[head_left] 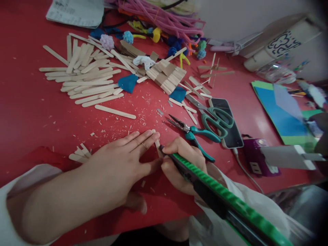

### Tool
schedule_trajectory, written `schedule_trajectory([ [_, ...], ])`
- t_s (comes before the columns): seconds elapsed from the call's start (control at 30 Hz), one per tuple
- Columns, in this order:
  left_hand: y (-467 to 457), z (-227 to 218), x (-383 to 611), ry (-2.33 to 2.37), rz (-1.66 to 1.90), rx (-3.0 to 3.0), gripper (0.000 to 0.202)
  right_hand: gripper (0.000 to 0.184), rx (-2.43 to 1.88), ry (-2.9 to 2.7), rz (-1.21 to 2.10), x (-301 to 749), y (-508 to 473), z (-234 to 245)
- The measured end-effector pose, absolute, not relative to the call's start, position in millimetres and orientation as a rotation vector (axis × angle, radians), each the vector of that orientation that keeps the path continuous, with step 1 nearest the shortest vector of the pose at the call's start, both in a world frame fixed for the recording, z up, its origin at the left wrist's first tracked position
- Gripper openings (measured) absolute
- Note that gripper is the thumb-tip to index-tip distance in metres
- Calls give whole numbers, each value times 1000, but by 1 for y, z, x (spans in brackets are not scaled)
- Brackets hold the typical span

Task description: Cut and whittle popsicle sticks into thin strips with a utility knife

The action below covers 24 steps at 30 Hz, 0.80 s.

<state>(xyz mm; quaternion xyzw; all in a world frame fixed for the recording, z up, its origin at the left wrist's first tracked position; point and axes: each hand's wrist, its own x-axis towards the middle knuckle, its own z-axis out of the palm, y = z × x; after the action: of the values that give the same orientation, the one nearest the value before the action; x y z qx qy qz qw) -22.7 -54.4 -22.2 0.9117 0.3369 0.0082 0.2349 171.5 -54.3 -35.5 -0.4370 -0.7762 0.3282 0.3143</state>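
- The step in hand looks like trimming or scoring a wooden stick (157,145), which lies on the red counter (23,112) between the two hands, partly covered by fingers.
- The left hand (123,153) is spread flat, palm down and holding nothing in a grip; its fingertips lie at the far end of the stick and its index finger reaches toward the near end.
- The right hand (186,150) is closed around a green-and-black cutter (225,198), pen-fashion, nose down beside the stick.
- The fingers hide the blade's edge, so whether it is biting into the wood is hard to say.
- As I judge it, the next move calls for firm, even pressure from the left fingers and a short, controlled stroke that clears the index finger.
- The cutter has a long, slim body with a ribbed green strip along a dark casing.
- The loose sticks (88,83) are pale, flat and smooth, most with rounded ends, heaped beyond the left hand; short cut pieces (79,159) lie by the left forearm.
- Fine, splintery shavings speckle the counter's smooth surface.
- Past the right hand lie needle-nose pliers (205,132) with teal grips, and scissors (197,103) whose green loops overlap a glossy black phone (234,136).
- Fuzzy pink stems (164,20) are bundled at the back.
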Motion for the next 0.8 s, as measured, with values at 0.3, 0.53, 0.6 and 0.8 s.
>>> schedule_trajectory([
  [0.3, -55, -25, -24, 890, 4, 2515, 81, 14, -1138, -2102, 760, 170, -54, -20],
  [0.53, -55, -24, -23, 895, -23, 2547, 86, 16, -1238, -1924, 695, 178, -65, -18],
  [0.6, -55, -24, -23, 895, -24, 2548, 88, 16, -1239, -1958, 719, 177, -63, -19],
  [0.8, -54, -26, -24, 873, 24, 2535, 99, 17, -1185, -2074, 743, 173, -56, -20],
])
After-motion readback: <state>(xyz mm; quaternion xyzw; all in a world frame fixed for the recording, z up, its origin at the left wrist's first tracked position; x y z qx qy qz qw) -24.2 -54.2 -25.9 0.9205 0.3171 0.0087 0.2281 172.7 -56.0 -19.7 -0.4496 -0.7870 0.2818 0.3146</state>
